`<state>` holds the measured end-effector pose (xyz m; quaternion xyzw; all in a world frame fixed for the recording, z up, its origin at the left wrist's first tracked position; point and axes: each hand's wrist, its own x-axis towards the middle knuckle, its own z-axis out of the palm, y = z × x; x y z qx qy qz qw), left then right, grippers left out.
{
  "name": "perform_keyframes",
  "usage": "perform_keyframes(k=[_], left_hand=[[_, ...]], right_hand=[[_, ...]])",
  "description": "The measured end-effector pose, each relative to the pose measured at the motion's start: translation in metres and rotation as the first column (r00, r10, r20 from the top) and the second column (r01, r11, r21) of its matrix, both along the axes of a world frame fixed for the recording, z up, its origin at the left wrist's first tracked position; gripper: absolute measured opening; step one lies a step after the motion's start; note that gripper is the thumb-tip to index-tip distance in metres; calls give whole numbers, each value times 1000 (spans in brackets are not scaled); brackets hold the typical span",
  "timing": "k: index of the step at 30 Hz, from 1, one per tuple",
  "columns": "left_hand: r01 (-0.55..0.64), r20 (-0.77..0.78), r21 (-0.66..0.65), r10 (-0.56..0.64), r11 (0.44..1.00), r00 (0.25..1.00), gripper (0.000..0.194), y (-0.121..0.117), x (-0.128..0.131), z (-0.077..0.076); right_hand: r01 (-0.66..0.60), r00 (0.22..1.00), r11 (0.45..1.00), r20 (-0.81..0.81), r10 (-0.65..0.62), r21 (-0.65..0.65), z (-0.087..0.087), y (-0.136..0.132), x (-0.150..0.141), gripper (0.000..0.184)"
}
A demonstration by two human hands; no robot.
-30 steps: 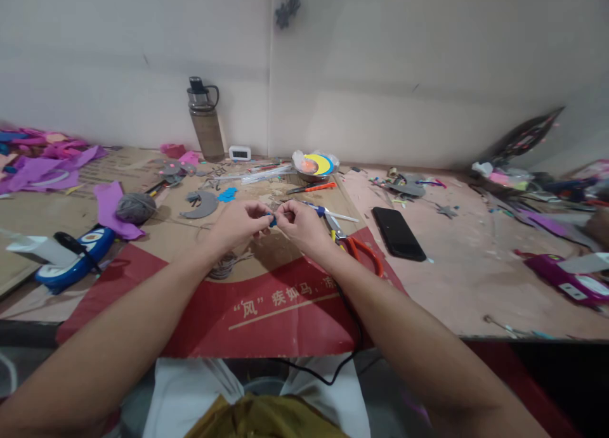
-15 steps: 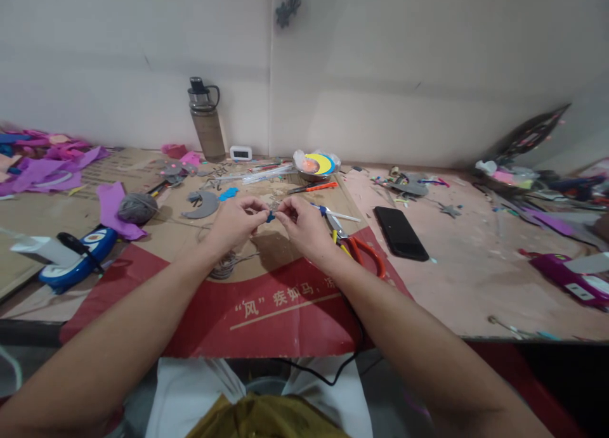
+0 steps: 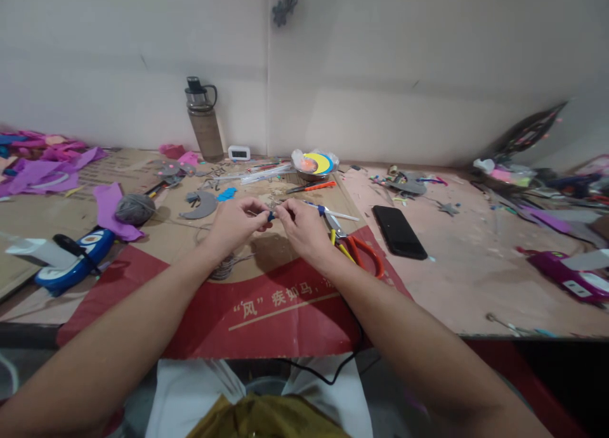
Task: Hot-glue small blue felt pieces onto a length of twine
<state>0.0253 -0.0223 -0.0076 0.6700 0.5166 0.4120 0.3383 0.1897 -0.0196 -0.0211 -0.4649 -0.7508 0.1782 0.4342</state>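
Note:
My left hand [image 3: 242, 219] and my right hand [image 3: 299, 222] meet over the cardboard, fingertips pinched close together. Between them shows a small dark blue piece [image 3: 271, 215], mostly covered by the fingers; its kind is too small to tell. Both hands appear closed on it. Grey yarn [image 3: 222, 267] lies in a loose coil below my left wrist, and a strand runs left to a grey yarn ball [image 3: 136, 208]. A grey felt crescent [image 3: 202, 206] and a bright blue felt piece [image 3: 227, 194] lie beyond my left hand. Red-handled scissors [image 3: 364, 254] rest beside my right wrist.
A water bottle [image 3: 204, 121] and a small white clock [image 3: 238, 153] stand by the wall. Behind my hands sits a bowl [image 3: 314, 175] with felt discs. A black phone [image 3: 398, 231] lies to the right, a blue power strip [image 3: 76, 260] to the left.
My hands stay together in nearly the same spot, with a slight shift of the fingers around the small blue piece. The whole view has moved slightly.

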Motion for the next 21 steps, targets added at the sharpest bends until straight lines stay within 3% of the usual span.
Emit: perform_keyframes(k=[13,17,21], left_hand=[[64,66,-8,-63,998,996,21,1,2,0],[33,25,5,-33,999,999,20,1,1,1],[-6,95,-38,9,999,995,21,-1,2,4]], right_hand=[[24,999,999,40,-23,-24,1,-1,0,27],[4,1000,1000,16,-4,-14,2,-1,0,28],[-14,1000,1000,-6,14,-5,3,-4,-2,28]])
